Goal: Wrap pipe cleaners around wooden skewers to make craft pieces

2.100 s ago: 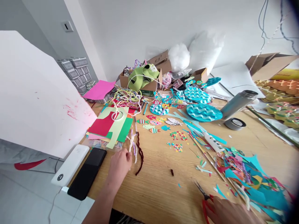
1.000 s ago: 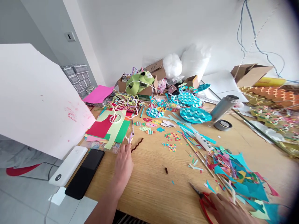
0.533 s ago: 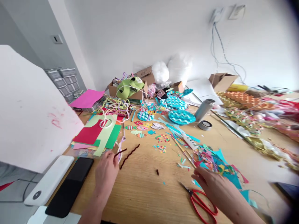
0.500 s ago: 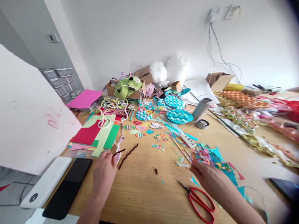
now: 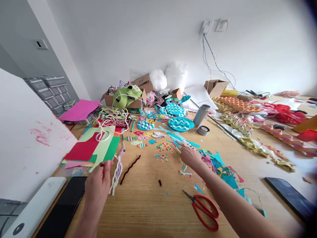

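Observation:
My left hand [image 5: 99, 177] is closed, its fingertips pinched together over the front edge of the coloured paper; what they hold, if anything, is too small to name. To its right lie pale twisted yarn strands [image 5: 117, 172] and a dark brown fuzzy stem [image 5: 130, 169]. My right hand [image 5: 190, 156] reaches to the white glue tube [image 5: 186, 143], its fingers curled at the tube and thin sticks; its grip is hidden. Red-handled scissors [image 5: 205, 211] lie with blades apart below my right forearm. A short dark brown piece [image 5: 159, 182] rests between the hands.
Paper fish [image 5: 135, 143] and blue wavy discs [image 5: 181, 124] lie farther back, beside a metal flask [image 5: 201, 115]. Teal scraps [image 5: 229, 180] are right of my right hand. Phones [image 5: 60, 208] flank the work area. Another person's hand [image 5: 289, 94] shows at the far right.
My right hand has moved forward and left to the glue tube. The short brown stem seen in my left hand no longer shows there. The view has shifted right.

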A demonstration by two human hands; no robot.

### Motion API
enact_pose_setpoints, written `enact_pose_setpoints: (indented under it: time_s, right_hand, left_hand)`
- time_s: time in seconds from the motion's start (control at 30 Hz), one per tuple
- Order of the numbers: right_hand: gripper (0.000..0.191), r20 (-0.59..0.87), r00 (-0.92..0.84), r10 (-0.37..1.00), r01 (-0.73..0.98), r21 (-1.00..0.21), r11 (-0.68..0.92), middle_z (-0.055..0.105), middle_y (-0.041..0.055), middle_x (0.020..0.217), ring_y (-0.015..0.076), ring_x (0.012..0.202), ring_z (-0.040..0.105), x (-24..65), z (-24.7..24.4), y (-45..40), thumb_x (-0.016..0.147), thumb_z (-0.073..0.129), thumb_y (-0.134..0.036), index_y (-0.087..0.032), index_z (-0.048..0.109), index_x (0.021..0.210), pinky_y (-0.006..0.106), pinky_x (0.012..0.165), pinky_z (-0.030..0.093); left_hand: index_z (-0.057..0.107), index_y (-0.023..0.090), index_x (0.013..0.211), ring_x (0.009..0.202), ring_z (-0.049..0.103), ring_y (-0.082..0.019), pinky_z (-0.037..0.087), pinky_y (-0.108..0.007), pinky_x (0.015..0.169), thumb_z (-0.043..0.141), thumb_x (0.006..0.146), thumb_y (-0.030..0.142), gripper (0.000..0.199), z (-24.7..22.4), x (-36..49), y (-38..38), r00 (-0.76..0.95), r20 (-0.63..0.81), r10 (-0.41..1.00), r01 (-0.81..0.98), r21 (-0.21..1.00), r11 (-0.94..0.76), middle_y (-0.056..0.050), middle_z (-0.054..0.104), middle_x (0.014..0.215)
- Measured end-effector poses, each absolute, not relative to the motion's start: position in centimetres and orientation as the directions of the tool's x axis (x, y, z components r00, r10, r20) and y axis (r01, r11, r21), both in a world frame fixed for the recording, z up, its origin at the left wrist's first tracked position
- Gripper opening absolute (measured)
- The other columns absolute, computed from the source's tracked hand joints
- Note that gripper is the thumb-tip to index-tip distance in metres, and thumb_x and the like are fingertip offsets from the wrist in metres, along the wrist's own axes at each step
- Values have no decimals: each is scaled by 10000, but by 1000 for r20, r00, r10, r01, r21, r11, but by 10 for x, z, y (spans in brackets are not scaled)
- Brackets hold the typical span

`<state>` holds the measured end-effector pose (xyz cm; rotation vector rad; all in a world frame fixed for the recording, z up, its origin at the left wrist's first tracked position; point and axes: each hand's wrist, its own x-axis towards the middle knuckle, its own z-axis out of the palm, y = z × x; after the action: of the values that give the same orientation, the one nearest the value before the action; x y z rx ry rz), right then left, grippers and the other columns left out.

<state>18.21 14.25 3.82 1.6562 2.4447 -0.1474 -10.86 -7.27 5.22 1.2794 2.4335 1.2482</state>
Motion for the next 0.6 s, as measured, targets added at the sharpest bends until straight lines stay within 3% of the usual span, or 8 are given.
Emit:
enact_pose_setpoints:
  time_s: [0.13,0.2,0.27,0.33,0.4,0.47,0.53,0.6]
  right_hand:
    - [249,-109,-368,923,927,-117,356,666,210,934,247,899,633,190,51,147,879,385,-107,-65,630,895,305,725,413]
    - [245,-61,-374,925,912,-207,355,665,196,908,230,867,625,192,61,150,889,379,-141,-76,614,879,294,705,405]
    - [230,-24,-381,924,881,-312,355,664,160,836,201,782,618,193,72,152,887,387,-173,-91,599,852,276,654,403]
    - [245,-13,-408,913,827,-429,364,651,106,728,157,636,591,188,83,151,896,382,-227,-109,586,830,249,568,399]
    - [307,-15,-465,885,748,-542,383,629,53,658,113,501,526,179,93,146,919,350,-326,-137,575,831,218,468,375]
    - [339,-11,-543,840,573,-736,360,626,26,674,82,435,462,162,102,140,908,366,-433,-166,559,829,190,386,336]
    - [286,15,-626,780,176,-971,160,627,14,711,58,406,421,141,112,134,831,523,-461,-177,552,822,168,334,298]
    - [264,59,-685,726,-141,-989,-53,629,2,703,47,399,433,116,120,128,734,676,-395,-173,580,838,146,313,301]
  left_hand:
    - [623,167,895,737,640,-195,508,-313,711,490,834,478,344,62,-99,-60,-630,42,775,138,989,59,-80,691,810]
    - [623,146,875,587,587,-143,475,-251,560,588,766,506,377,65,-88,-49,-586,-49,809,-120,992,-27,-29,639,668]
    - [623,131,855,428,434,-64,320,-176,409,658,719,488,384,65,-77,-34,-506,-111,856,-289,956,-47,41,523,541]
    - [627,125,857,368,274,-21,182,-155,373,684,708,464,375,61,-66,-18,-415,-125,901,-382,923,-47,87,409,481]
    - [633,124,860,375,246,-10,147,-154,381,691,710,454,367,56,-56,-1,-346,-125,930,-439,897,-43,88,395,488]
    - [647,122,889,403,294,-16,178,-160,393,650,740,488,395,51,-47,13,-261,-129,957,-516,856,-25,59,448,544]
    - [660,123,908,439,352,-26,216,-169,404,656,731,489,406,48,-42,23,-215,-140,966,-593,805,-15,36,489,607]
    - [671,121,912,468,389,-29,229,-168,411,698,708,429,371,47,-41,27,-231,-120,966,-607,793,-47,27,501,643]
